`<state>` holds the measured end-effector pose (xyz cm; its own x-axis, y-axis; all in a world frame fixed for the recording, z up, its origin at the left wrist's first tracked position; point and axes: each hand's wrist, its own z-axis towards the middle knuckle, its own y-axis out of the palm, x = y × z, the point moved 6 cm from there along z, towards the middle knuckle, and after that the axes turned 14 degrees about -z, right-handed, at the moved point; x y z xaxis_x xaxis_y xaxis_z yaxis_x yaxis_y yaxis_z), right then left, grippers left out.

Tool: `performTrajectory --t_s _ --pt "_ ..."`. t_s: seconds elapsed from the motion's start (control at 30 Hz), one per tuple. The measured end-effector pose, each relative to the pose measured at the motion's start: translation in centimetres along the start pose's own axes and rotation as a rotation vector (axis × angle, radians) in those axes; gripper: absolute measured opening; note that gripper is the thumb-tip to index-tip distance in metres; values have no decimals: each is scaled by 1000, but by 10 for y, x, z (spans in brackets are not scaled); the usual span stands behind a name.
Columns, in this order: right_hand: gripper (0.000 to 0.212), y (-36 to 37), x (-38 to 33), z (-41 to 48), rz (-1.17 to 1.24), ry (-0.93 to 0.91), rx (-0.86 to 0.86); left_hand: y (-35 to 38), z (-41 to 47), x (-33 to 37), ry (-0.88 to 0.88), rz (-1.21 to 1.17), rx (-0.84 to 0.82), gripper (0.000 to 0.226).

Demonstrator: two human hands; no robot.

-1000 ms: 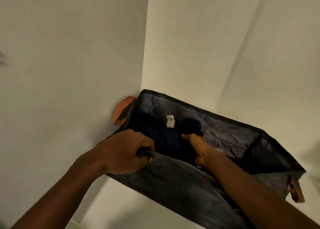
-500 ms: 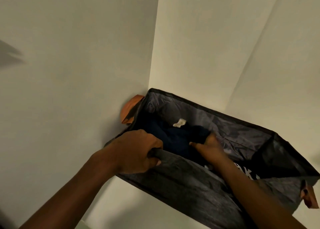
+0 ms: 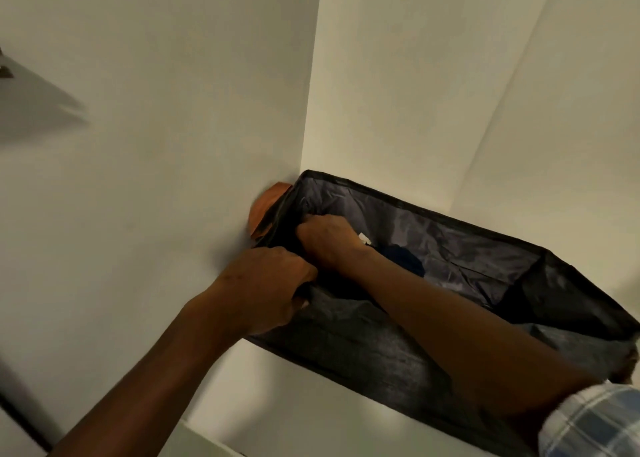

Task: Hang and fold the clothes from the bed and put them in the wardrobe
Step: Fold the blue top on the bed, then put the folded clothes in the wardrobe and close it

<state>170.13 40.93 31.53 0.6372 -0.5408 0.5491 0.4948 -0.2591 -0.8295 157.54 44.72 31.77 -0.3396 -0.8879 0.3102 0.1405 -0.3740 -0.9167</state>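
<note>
A black fabric storage bin [image 3: 381,349] sits on a white wardrobe shelf, pushed into the left corner. My left hand [image 3: 266,290] grips the bin's near rim at its left end. My right hand [image 3: 329,242] reaches inside the bin, fingers curled on dark cloth at the far left corner. A dark navy garment [image 3: 405,259] with a small white label [image 3: 363,238] lies in the bin, mostly hidden by my right arm.
White wardrobe walls close in on the left [image 3: 156,145] and behind [image 3: 398,76]. An orange-brown tab handle [image 3: 268,207] sticks out at the bin's left end against the wall. The shelf's front edge [image 3: 214,436] runs below the bin.
My right hand has moved left, from the bin's middle into its far left corner, pushing the navy garment down. My left hand keeps its grip on the rim. The view has shifted.
</note>
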Motion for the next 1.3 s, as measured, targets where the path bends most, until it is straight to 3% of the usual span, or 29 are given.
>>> performTrajectory --t_s 0.1,0.23,0.33,0.4,0.47,0.53,0.63,0.67,0.73,0.8,0.9,0.97,1.07,1.3 --pt "27 -13 -3 -18 198 -25 163 -3 -5 -3 -9 6 44 24" --pt "37 11 -14 -38 511 -146 -200 0 -14 0 3 -3 45 16" --pt "83 -1 5 -65 1003 85 -372 -13 -17 6 -5 31 154 15" --pt "103 -18 19 -87 1180 141 -445 -30 -13 4 -42 135 226 15" --pt "97 -34 36 -112 1245 122 -513 -44 -10 5 -104 234 256 20" --pt "70 -45 51 -138 1098 60 -540 -50 -10 7 -116 263 316 22" --pt "19 -49 79 -169 491 167 -303 -52 -35 28 -138 226 464 26" --pt "9 -55 83 -180 338 254 -183 -53 -48 37 -141 176 526 28" --pt "10 -70 78 -209 236 406 124 -50 -81 59 -143 64 619 33" --pt "10 -80 55 -238 357 439 400 -42 -120 80 -161 -29 670 34" --pt "14 -84 -5 -271 616 349 605 -32 -185 110 -184 -118 724 34" --pt "21 -90 -61 -291 843 232 612 -30 -232 131 -213 -110 751 36" --pt "23 -103 -145 -313 1109 100 487 -36 -307 158 -288 -94 813 34" --pt "45 -213 -302 -352 1263 -247 529 -98 -491 213 -376 209 1078 32"
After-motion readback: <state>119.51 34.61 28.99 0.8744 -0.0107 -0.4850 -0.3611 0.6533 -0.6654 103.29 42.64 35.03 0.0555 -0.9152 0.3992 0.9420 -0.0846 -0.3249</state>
